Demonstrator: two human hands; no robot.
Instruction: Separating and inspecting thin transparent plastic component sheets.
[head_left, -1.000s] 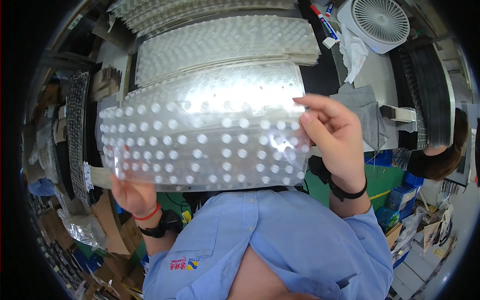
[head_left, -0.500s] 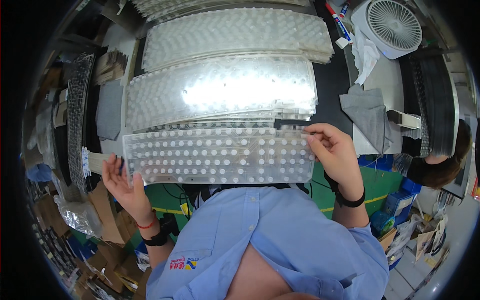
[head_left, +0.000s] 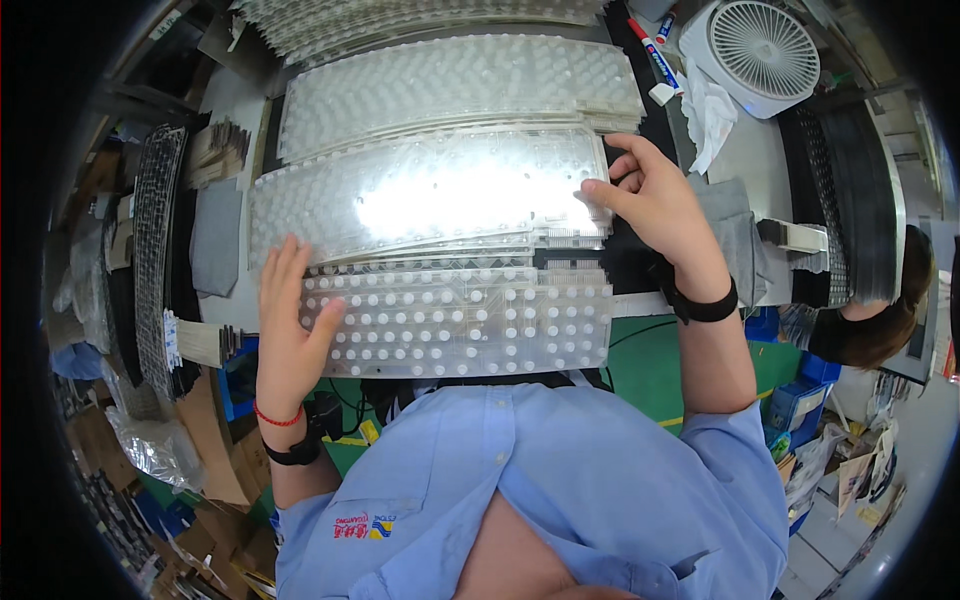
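Up goes the right hand (head_left: 655, 205) in the head view, off the dotted clear sheet (head_left: 455, 330) to the right edge of the middle stack (head_left: 400, 195), while the left hand (head_left: 290, 330) comes in over that sheet's left end, open, fingers spread. The right is half-curled, thumb over the stack's corner; whether it pinches anything, I cannot tell. The sheet lies nearest the body, just below the stack. Looks like a sheet-positioning step; separating one thin layer would call for a fine pinch at the edge. Writing now: red lettering (head_left: 350, 527) beside a blue-and-yellow emblem (head_left: 382, 526) on the blue shirt (head_left: 470, 450), and print along the red-capped marker (head_left: 655, 60).
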